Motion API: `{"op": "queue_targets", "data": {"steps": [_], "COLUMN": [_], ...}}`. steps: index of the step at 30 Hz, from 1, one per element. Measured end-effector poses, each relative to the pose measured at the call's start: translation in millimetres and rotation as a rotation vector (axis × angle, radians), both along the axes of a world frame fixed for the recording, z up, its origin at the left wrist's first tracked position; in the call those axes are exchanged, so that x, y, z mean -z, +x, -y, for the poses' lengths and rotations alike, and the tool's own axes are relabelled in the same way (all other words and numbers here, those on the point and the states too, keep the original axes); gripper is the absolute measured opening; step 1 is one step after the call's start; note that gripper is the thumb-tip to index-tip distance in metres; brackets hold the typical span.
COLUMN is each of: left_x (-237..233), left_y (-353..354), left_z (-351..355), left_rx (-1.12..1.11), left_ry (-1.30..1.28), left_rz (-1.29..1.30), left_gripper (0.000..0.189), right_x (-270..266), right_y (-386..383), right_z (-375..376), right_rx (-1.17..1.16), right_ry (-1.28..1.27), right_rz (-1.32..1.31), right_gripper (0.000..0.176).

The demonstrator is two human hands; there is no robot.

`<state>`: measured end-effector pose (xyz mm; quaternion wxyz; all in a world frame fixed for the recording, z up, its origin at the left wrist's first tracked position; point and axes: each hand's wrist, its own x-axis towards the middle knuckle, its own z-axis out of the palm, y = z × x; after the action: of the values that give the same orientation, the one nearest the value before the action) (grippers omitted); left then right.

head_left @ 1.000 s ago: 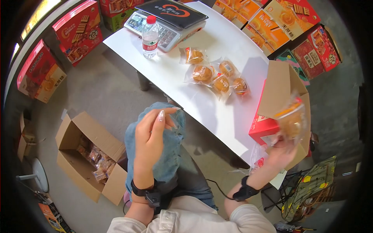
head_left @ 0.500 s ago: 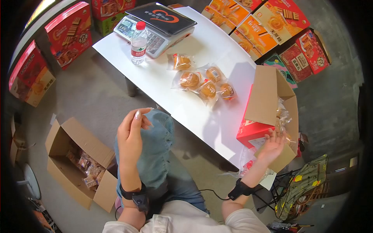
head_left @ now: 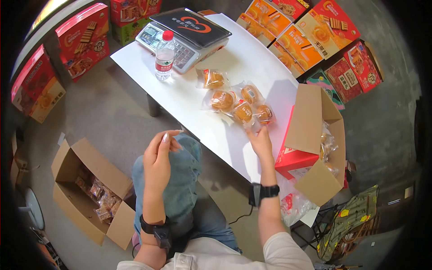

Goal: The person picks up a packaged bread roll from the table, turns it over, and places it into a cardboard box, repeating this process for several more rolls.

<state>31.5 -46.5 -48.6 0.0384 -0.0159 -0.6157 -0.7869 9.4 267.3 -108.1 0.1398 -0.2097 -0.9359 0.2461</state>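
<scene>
Over my knee hangs my left hand (head_left: 159, 150), its fingers loosely bent and apart from the thumb, holding nothing. My right hand (head_left: 259, 138) is at the near edge of a group of several wrapped buns on the white table (head_left: 225, 144). Its fingertips pinch the clear wrapper edge of the lower middle wrapped bun (head_left: 243, 111). Close beside that one lies another wrapped bun (head_left: 264, 114) on the right. An open carton (head_left: 303, 119) stands on the table's right end, with more wrapped items (head_left: 326, 143) inside.
A water bottle (head_left: 164, 58) stands before a scale (head_left: 186, 40) at the table's far left. On the floor at lower left sits an open carton (head_left: 76, 207) with small packets. Colourful boxes (head_left: 83, 40) line the back. A folding chair (head_left: 351, 220) is at lower right.
My right hand has moved left from the open carton to the wrapped buns, and its fingers have closed at a wrapper. My left hand has shifted slightly right and down in view.
</scene>
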Motion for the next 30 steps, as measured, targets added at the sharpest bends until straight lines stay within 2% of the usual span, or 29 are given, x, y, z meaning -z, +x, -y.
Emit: {"op": "queue_targets", "data": {"steps": [1, 2, 4, 8, 10, 14, 16, 20, 21, 22, 23, 25, 26, 29, 30], "left_x": [2, 4, 6, 9, 9, 9, 6, -5, -8, -11, -13, -16, -19, -21, -21], "left_y": [-1, -2, -4, -7, -8, -9, -8, 2, 4, 5, 8, 15, 17, 23, 26], "left_z": [0, 1, 3, 3, 3, 5, 4, -1, -1, -1, -3, -8, -10, -11, -11], "left_rx": [-0.007, -0.01, 0.004, -0.011, -0.003, -0.003, -0.005, 0.019, 0.046, 0.073, 0.079, 0.127, 0.131, 0.203, 0.205], "left_ry": [0.008, 0.006, 0.02, 0.021, 0.037, 0.049, 0.017, -0.021, -0.159, -0.297, -0.303, -0.312, -0.317, -0.368, -0.374], "left_rz": [0.007, 0.007, 0.009, 0.012, 0.01, 0.008, 0.026, -0.044, -0.148, -0.253, -0.254, -0.421, -0.418, -0.538, -0.535], "left_gripper": [0.027, 0.027, 0.027, 0.026, 0.026, 0.026, 0.028, 0.023, 0.024, 0.029, 0.029, 0.053, 0.053, 0.088, 0.088], "right_x": [8, 15, 18, 18, 21, -4, -21, -79, -90, -97, -102, -117, -122, -130, -134], "right_y": [-10, -17, -25, -24, -14, 14, 32, 68, 75, 81, 85, 93, 96, 103, 106], "right_z": [-2, -6, -7, -3, -1, 19, 29, 66, 72, 77, 80, 91, 95, 107, 111], "right_rx": [-0.004, -0.007, -0.097, -0.058, -0.166, -0.201, -0.251, -0.283, -0.338, -0.393, -0.423, -0.483, -0.551, -0.592, -0.608], "right_ry": [0.294, 0.292, 0.35, 0.2, 0.17, 0.135, 0.189, 0.217, 0.233, 0.249, 0.244, 0.248, 0.259, 0.282, 0.291], "right_rz": [0.06, 0.06, 0.337, 0.317, 0.08, -0.069, -0.269, -0.408, -0.456, -0.505, -0.529, -0.53, -0.532, -0.572, -0.58], "right_gripper": [0.053, 0.053, 0.056, 0.046, 0.033, 0.024, 0.016, 0.015, 0.016, 0.017, 0.02, 0.018, 0.015, 0.02, 0.02]}}
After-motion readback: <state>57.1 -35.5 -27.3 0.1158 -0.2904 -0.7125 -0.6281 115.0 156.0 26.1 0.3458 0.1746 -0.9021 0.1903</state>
